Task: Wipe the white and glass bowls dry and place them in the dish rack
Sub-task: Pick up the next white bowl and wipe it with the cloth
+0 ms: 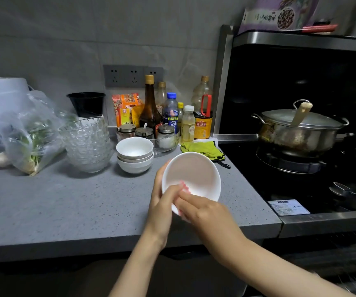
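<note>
While tilted toward the camera just below the frame's centre, the white bowl [194, 172] is clasped at its left rim by the left hand [162, 203], and the right hand [204, 212] grasps a pink cloth [185, 187] pressed against the bowl's inside. Up and left on the grey counter [65, 202] stand stacked white bowls [134, 156], then stacked glass bowls [87, 144]; a green cloth [202, 149] lies behind.

Head cam, fwd-down, prob. near counter [65, 200]

Left hand [161, 203] grips white bowl [194, 171], right hand [204, 210] pinches pink cloth [185, 188] inside
</note>
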Demonstrator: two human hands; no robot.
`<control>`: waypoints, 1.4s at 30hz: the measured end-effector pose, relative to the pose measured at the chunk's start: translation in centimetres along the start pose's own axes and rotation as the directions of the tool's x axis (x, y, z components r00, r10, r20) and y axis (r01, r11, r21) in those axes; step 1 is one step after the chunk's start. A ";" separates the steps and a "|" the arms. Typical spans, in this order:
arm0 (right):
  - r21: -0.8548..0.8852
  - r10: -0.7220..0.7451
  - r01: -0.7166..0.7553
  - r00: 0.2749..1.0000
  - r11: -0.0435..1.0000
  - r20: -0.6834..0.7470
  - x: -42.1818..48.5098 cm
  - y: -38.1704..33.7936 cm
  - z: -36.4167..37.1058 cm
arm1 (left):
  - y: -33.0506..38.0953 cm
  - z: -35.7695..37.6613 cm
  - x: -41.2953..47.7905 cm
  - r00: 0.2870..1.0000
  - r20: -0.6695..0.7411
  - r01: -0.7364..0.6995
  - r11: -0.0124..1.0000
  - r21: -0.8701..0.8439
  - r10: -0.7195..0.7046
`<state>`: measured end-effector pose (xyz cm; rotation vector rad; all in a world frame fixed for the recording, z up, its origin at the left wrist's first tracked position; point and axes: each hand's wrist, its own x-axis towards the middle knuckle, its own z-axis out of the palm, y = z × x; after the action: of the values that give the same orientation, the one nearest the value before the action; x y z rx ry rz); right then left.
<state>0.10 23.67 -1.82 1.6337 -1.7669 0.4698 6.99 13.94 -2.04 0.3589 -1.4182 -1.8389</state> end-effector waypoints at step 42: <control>-0.196 0.035 0.051 0.910 0.979 0.414 0.0 0.5 0.1 | 0.5 -1.1 0.0 0.989 0.025 0.139 0.983 0.116 -0.143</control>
<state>-0.46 23.62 -1.81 1.6781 -2.0339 -0.0775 7.93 13.12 -2.00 0.5003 -1.5597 -1.8877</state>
